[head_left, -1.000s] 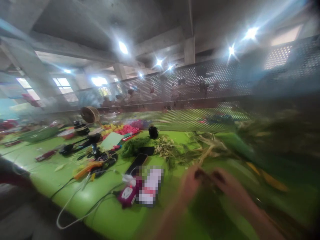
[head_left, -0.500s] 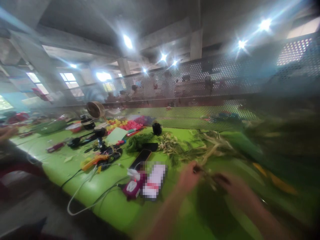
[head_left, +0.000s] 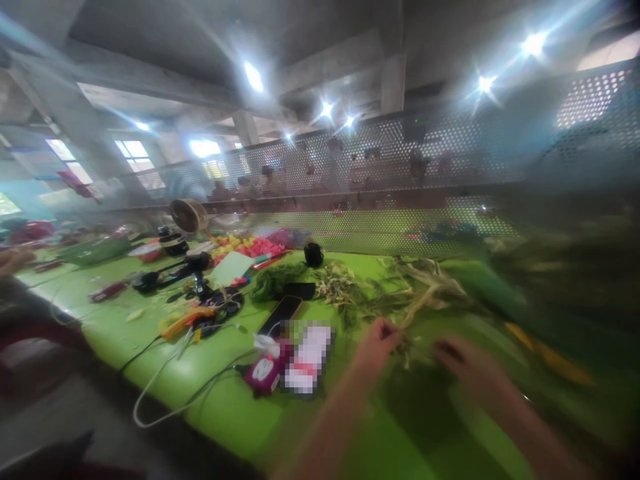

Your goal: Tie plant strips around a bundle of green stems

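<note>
My left hand (head_left: 375, 343) is closed, its fingertips pinched on a thin leafy sprig (head_left: 407, 352) that looks like artificial greenery. My right hand (head_left: 463, 357) is just right of the sprig, apart from it, fingers pointing left. Motion blur hides whether those fingers hold anything. Beyond both hands lies a loose pile of pale green-brown stems and leaves (head_left: 430, 287). A bunch of small pale leaves or flowers (head_left: 335, 283) sits left of that pile.
Left of my hands lie a phone with a blurred-out screen (head_left: 307, 360), a dark phone (head_left: 280, 317) and a purple box (head_left: 267, 370) with cables. Farther left is an orange-yellow tool (head_left: 187, 321) with a cord. Pink and yellow pieces (head_left: 255, 247) are heaped before a perforated partition (head_left: 345, 223).
My right hand has drawn away from the sprig, and the gap between my hands is wider. My left hand has moved slightly up and left, still pinching. The view has shifted slightly.
</note>
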A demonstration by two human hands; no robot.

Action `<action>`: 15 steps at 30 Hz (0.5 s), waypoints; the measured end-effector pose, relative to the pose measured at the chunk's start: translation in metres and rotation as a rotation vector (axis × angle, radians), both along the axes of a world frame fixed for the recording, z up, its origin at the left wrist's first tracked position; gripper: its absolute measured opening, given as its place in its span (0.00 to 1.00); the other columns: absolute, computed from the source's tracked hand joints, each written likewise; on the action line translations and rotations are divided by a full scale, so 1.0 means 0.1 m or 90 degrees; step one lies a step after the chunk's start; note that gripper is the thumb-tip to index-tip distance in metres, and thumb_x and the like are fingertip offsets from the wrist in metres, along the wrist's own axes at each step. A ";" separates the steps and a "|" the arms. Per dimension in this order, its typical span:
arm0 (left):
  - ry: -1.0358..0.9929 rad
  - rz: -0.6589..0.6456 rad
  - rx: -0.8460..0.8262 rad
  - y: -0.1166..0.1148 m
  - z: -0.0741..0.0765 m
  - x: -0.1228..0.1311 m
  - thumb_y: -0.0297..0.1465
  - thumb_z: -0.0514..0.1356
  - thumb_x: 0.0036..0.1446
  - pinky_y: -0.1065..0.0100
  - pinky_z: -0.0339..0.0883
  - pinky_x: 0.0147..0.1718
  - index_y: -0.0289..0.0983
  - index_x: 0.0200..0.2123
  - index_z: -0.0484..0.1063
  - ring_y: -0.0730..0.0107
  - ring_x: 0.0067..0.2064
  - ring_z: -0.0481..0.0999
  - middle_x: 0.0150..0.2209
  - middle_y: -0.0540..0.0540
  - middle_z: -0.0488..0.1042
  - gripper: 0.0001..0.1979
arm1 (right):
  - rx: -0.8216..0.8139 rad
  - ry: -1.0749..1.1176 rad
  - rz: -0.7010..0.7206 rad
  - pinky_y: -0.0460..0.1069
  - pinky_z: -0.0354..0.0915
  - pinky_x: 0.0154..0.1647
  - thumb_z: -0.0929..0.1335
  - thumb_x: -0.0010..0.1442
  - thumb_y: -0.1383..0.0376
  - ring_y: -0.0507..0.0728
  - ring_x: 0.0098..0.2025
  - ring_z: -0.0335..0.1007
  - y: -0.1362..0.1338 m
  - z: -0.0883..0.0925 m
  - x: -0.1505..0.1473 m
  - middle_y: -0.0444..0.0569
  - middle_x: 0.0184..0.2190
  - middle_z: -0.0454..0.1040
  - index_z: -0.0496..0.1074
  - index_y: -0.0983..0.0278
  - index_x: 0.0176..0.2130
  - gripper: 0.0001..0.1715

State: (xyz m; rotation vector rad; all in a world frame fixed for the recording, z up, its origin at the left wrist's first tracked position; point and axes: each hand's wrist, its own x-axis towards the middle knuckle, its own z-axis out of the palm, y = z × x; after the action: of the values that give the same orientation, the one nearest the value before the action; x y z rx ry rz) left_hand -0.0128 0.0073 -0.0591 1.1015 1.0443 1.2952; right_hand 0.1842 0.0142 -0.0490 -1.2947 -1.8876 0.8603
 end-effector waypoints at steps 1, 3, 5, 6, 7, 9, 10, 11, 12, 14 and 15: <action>-0.008 -0.001 0.002 -0.01 0.02 0.00 0.40 0.65 0.47 0.70 0.56 0.29 0.35 0.28 0.65 0.74 0.26 0.67 0.26 0.48 0.72 0.16 | -0.022 0.031 0.000 0.47 0.57 0.25 0.66 0.55 0.54 0.53 0.24 0.64 -0.02 0.03 -0.01 0.42 0.21 0.70 0.71 0.60 0.26 0.13; -0.038 -0.009 0.005 -0.04 0.07 0.00 0.40 0.66 0.47 0.70 0.56 0.28 0.35 0.28 0.64 0.75 0.25 0.67 0.25 0.49 0.72 0.16 | -0.066 0.110 0.009 0.46 0.56 0.23 0.67 0.54 0.52 0.51 0.22 0.60 -0.06 0.07 -0.04 0.39 0.18 0.65 0.68 0.60 0.24 0.16; -0.080 -0.018 0.001 -0.06 0.11 0.02 0.41 0.67 0.45 0.71 0.56 0.28 0.35 0.27 0.64 0.76 0.24 0.66 0.23 0.50 0.71 0.17 | -0.112 0.194 0.019 0.46 0.56 0.24 0.68 0.54 0.52 0.50 0.23 0.59 -0.12 0.11 -0.08 0.39 0.19 0.62 0.67 0.61 0.24 0.17; -0.106 -0.022 -0.006 -0.08 0.13 0.03 0.41 0.68 0.43 0.71 0.56 0.28 0.35 0.27 0.64 0.77 0.24 0.66 0.22 0.51 0.69 0.18 | -0.134 0.233 0.021 0.46 0.56 0.24 0.68 0.54 0.52 0.50 0.23 0.58 -0.14 0.12 -0.09 0.39 0.20 0.62 0.67 0.61 0.25 0.17; -0.132 -0.027 -0.017 -0.09 0.14 0.05 0.41 0.69 0.42 0.72 0.56 0.27 0.35 0.26 0.64 0.77 0.24 0.65 0.22 0.52 0.68 0.19 | -0.152 0.271 0.021 0.46 0.57 0.25 0.68 0.55 0.52 0.50 0.23 0.58 -0.17 0.12 -0.11 0.39 0.20 0.62 0.67 0.61 0.25 0.16; -0.181 -0.041 -0.043 -0.12 0.17 0.08 0.40 0.70 0.39 0.72 0.55 0.28 0.35 0.26 0.63 0.78 0.24 0.64 0.22 0.53 0.67 0.21 | -0.176 0.344 0.017 0.46 0.58 0.26 0.69 0.55 0.53 0.51 0.25 0.59 -0.21 0.13 -0.12 0.41 0.23 0.64 0.68 0.60 0.26 0.15; -0.202 -0.047 -0.055 -0.13 0.19 0.09 0.40 0.71 0.38 0.72 0.55 0.28 0.35 0.26 0.63 0.78 0.25 0.64 0.23 0.53 0.67 0.21 | -0.183 0.382 0.018 0.46 0.59 0.27 0.70 0.54 0.54 0.52 0.27 0.61 -0.22 0.13 -0.13 0.42 0.24 0.66 0.68 0.60 0.26 0.14; -0.218 -0.050 -0.065 -0.14 0.20 0.11 0.39 0.71 0.37 0.72 0.55 0.28 0.35 0.26 0.63 0.78 0.25 0.64 0.23 0.53 0.66 0.22 | -0.195 0.418 0.021 0.47 0.60 0.29 0.71 0.53 0.55 0.52 0.28 0.62 -0.24 0.15 -0.13 0.43 0.26 0.68 0.68 0.60 0.26 0.13; -0.233 -0.052 -0.073 -0.16 0.22 0.12 0.39 0.72 0.36 0.72 0.55 0.28 0.35 0.26 0.63 0.79 0.25 0.64 0.23 0.53 0.66 0.22 | -0.213 0.451 0.027 0.47 0.61 0.30 0.71 0.53 0.56 0.53 0.29 0.64 -0.26 0.17 -0.14 0.44 0.28 0.69 0.68 0.60 0.27 0.12; -0.262 -0.051 -0.082 -0.19 0.24 0.15 0.38 0.72 0.36 0.72 0.55 0.28 0.36 0.26 0.62 0.79 0.25 0.64 0.24 0.53 0.66 0.22 | -0.260 0.502 0.040 0.48 0.62 0.31 0.71 0.53 0.57 0.52 0.28 0.64 -0.30 0.23 -0.16 0.44 0.31 0.71 0.69 0.60 0.29 0.10; -0.280 -0.052 -0.084 -0.20 0.25 0.17 0.38 0.72 0.36 0.72 0.55 0.28 0.36 0.26 0.62 0.78 0.26 0.64 0.25 0.53 0.66 0.22 | -0.280 0.517 0.042 0.48 0.62 0.31 0.71 0.53 0.58 0.51 0.26 0.63 -0.32 0.26 -0.17 0.44 0.32 0.72 0.69 0.59 0.30 0.09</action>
State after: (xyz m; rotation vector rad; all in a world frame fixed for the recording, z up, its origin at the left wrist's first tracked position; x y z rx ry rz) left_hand 0.0040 -0.0126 -0.0345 0.7089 0.7341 1.3060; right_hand 0.1674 -0.0176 -0.0232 -0.8928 -1.1288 1.6053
